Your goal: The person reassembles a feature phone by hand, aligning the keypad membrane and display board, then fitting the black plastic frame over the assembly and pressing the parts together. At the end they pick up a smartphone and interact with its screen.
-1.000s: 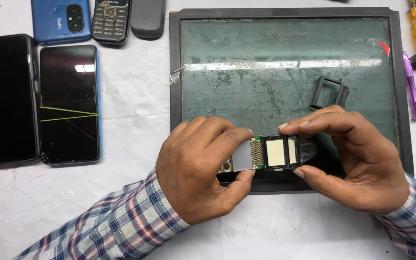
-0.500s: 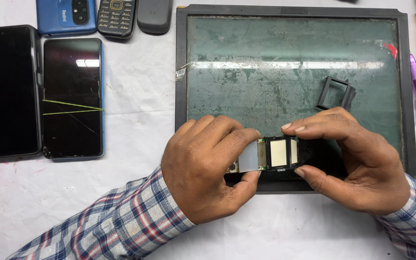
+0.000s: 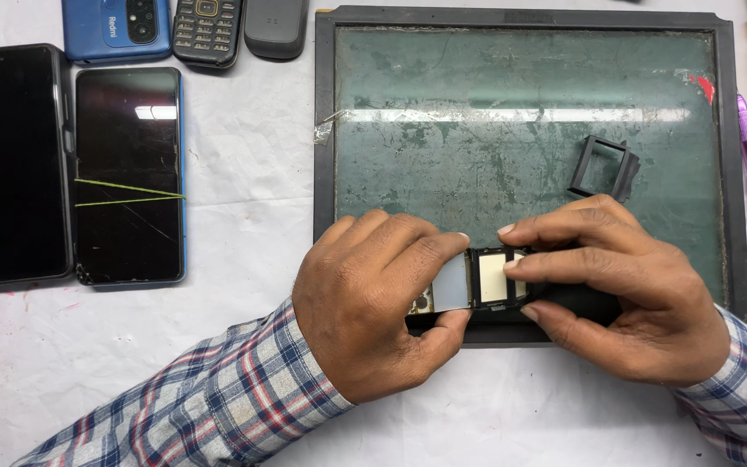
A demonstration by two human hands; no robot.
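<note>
Phone module (image 3: 477,281) — pinched between both hands (image 3: 512,298).

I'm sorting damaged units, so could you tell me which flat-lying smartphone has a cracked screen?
The blue-edged smartphone, right of the larger black one; only its screen shows crack lines.
</note>
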